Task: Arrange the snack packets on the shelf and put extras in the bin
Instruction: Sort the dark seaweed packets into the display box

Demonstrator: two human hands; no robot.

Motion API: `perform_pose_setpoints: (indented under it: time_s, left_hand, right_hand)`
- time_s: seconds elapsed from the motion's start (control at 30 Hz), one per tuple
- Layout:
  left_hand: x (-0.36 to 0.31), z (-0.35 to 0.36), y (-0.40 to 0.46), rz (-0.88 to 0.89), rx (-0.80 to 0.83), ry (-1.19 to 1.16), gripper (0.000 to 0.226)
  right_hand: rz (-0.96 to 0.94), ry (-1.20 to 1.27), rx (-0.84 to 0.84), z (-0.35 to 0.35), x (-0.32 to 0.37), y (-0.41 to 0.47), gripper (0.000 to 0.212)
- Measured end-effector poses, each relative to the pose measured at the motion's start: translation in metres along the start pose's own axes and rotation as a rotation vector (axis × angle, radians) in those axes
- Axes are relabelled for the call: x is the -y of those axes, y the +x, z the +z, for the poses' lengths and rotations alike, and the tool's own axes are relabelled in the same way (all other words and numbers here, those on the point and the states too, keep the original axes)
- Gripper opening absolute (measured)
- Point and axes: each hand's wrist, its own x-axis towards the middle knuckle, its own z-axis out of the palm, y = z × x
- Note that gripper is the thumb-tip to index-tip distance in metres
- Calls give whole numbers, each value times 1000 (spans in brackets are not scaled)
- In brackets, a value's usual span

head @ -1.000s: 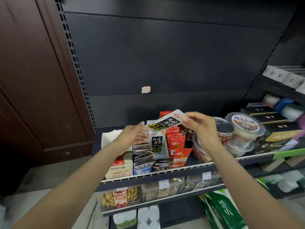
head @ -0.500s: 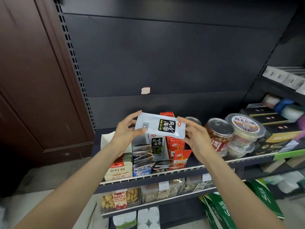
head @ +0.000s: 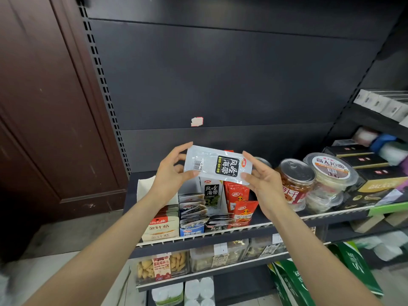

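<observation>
Nearest the camera, two bare forearms are raised from the bottom corners toward the middle of the view. A silver snack packet with a black label and a barcode is held lengthwise between the two hands, in the air above the front rows of the shelf. Its left end is pinched by the left hand, thumb below at about 4 o'clock and forefinger at the upper corner. Its right end is pinched by the right hand, one fingertip on the upper edge and the thumb at the lower corner; the other fingers are spread loosely.

Just under the packet, upright rows of stock are seen on the shelf: beige packets at 7 o'clock from it, blue-and-white sachets next to them, a white seaweed carton directly below at 6 o'clock, and red packets at 5 o'clock. At 3 o'clock, beyond the right hand, a clear jar with a metal lid and a stack of round lidded tubs are set side by side. Dark boxes lie further right, perhaps gift boxes, though the print is too small to read.

Behind everything, a dark back panel is seen, with a small torn sticker at 12 o'clock above the packet.
</observation>
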Motion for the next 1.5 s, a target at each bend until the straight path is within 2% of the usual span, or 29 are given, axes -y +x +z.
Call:
perform_pose_setpoints:
  time_s: [0.17,0.3,0.47,0.53,0.63,0.77,0.93,1.03,1.17,1.37,1.5]
  left_hand:
    - [4,-2,1,-54,35,-7,65]
    - [11,-5,3,-205,97,-91,63]
    - [11,-5,4,-342,99,-222,53]
    - [13,-7,5,-374,82,-257,50]
    - [17,-7,5,-369,98,-96,46]
    - [24,-7,4,-245,187,389,56]
    - [31,-12,-7,-105,516,709,82]
    - [38,-13,-7,-68,610,883,86]
    - [45,-13,-7,-35,622,862,75]
    - [57,-16,-5,-49,606,786,74]
    - [56,-17,-5,-33,602,764,72]
  right_hand:
    - [31,17,-16,-1,4,0,36]
    - [42,76,-6,-5,5,1,35]
    - [-156,-334,8,-8,6,3,26]
    - [-231,-420,0,-6,8,3,20]
    - [-296,-511,-19,-5,6,2,13]
    - [-354,-762,-79,-13,5,9,16]
    - [-354,-1030,97,-17,5,20,13]
    - [-321,-1116,217,-7,-1,27,16]
    - [-270,-1204,303,9,-16,40,27]
    - [-234,-1282,329,22,-39,56,21]
    - [-258,-1367,254,30,-49,65,23]
